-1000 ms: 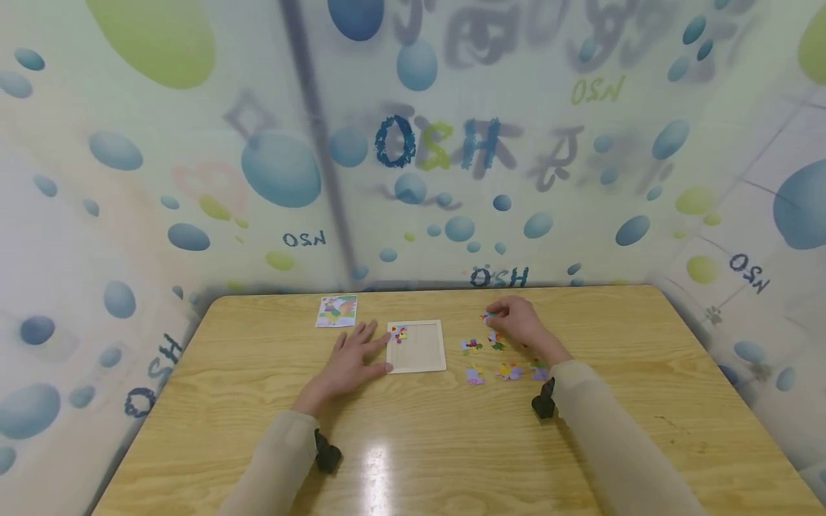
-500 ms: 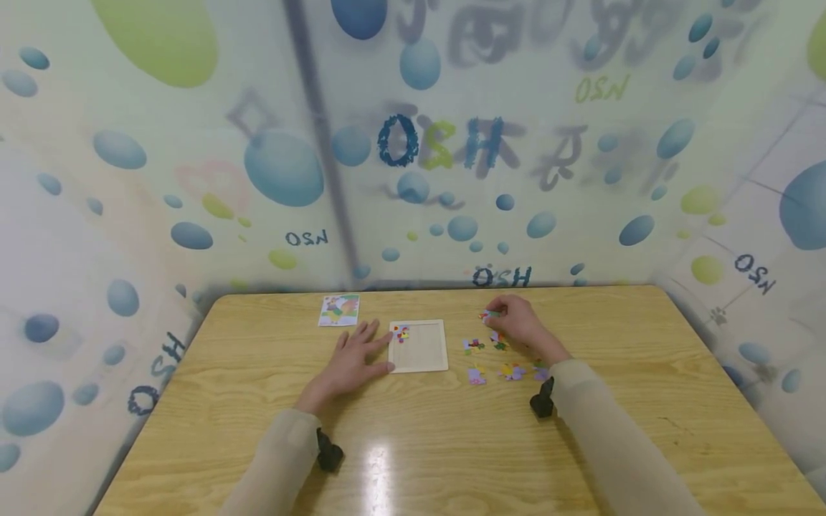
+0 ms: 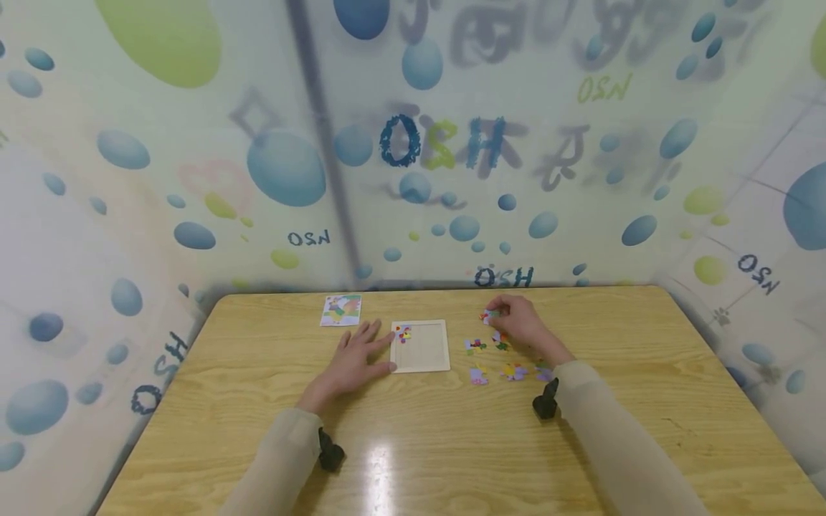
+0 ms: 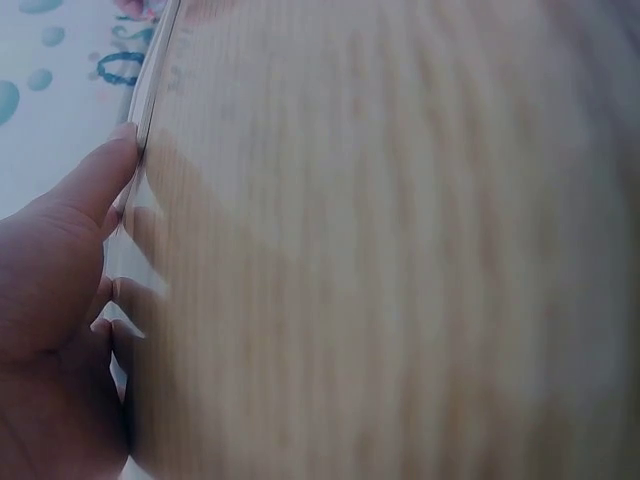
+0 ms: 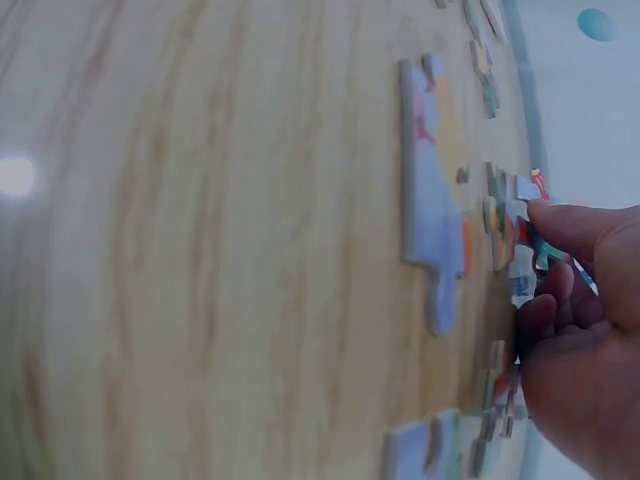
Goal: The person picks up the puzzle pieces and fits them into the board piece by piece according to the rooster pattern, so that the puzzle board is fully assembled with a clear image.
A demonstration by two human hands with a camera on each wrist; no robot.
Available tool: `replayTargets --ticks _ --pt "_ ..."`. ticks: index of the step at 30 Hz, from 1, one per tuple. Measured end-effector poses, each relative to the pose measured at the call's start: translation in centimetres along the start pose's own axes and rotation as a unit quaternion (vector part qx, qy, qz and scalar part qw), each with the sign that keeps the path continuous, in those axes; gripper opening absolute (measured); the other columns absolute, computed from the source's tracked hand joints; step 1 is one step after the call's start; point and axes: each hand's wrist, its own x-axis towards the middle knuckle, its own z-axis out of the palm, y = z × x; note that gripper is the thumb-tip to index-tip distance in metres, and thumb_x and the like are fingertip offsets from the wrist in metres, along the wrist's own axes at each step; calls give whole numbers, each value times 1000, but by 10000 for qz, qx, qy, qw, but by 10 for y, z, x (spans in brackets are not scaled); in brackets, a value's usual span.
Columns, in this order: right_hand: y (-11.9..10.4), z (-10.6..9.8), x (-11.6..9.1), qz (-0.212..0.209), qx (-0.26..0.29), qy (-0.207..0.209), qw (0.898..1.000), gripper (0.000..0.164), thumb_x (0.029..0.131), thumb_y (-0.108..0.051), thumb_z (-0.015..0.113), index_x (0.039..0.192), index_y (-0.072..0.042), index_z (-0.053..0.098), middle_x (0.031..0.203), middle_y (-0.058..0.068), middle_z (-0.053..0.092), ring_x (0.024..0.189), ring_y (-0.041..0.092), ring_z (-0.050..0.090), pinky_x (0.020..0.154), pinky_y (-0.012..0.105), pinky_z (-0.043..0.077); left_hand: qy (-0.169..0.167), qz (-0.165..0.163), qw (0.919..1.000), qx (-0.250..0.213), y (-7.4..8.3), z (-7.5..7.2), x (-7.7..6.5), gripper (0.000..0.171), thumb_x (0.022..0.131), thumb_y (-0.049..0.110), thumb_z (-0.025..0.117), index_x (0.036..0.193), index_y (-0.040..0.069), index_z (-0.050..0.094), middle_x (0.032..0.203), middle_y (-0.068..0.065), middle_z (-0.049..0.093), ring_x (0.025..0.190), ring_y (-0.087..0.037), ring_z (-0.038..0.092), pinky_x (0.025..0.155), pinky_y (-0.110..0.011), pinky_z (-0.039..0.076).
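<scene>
My left hand (image 3: 353, 362) lies spread on the table, index finger and thumb at the left edge of a shallow wooden puzzle tray (image 3: 427, 352). A colourful puzzle piece (image 3: 403, 333) sits in the tray's upper left corner. In the left wrist view, the thumb of that hand (image 4: 50, 290) reaches the tray's edge. My right hand (image 3: 519, 321) pinches a small puzzle piece (image 3: 487, 315) between thumb and fingers, behind the other loose pieces. The right wrist view has this piece (image 5: 548, 250) partly hidden by the fingers.
Several loose puzzle pieces (image 3: 478, 375) lie between the tray and my right forearm. A larger lilac and yellow piece (image 5: 432, 190) shows close up in the right wrist view. A printed picture card (image 3: 341, 310) lies at the back left of the table (image 3: 439, 444), before a patterned wall (image 3: 290, 168).
The head view has shifted slightly, so everything sits a little further right. Both hands keep their places, and the pinched puzzle piece has turned slightly in the right fingers.
</scene>
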Motion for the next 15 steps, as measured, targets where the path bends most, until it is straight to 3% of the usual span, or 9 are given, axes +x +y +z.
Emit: replayTargets --ticks 9,15 --pt "-5 2 5 61 272 -63 9996 16 99 -8 65 113 -2 72 107 12 71 94 25 64 84 41 53 20 -21 10000 20 0 -2 0 66 100 40 67 156 12 45 168 -21 18 155 -42 6 119 -66 -2" --pt "-16 10 7 138 815 -68 9966 20 101 -12 66 117 -1 71 111 12 71 97 24 64 83 37 53 6 3 10000 15 0 0 0 66 100 38 67 156 12 44 168 -21 17 155 -43 6 119 -65 -2"
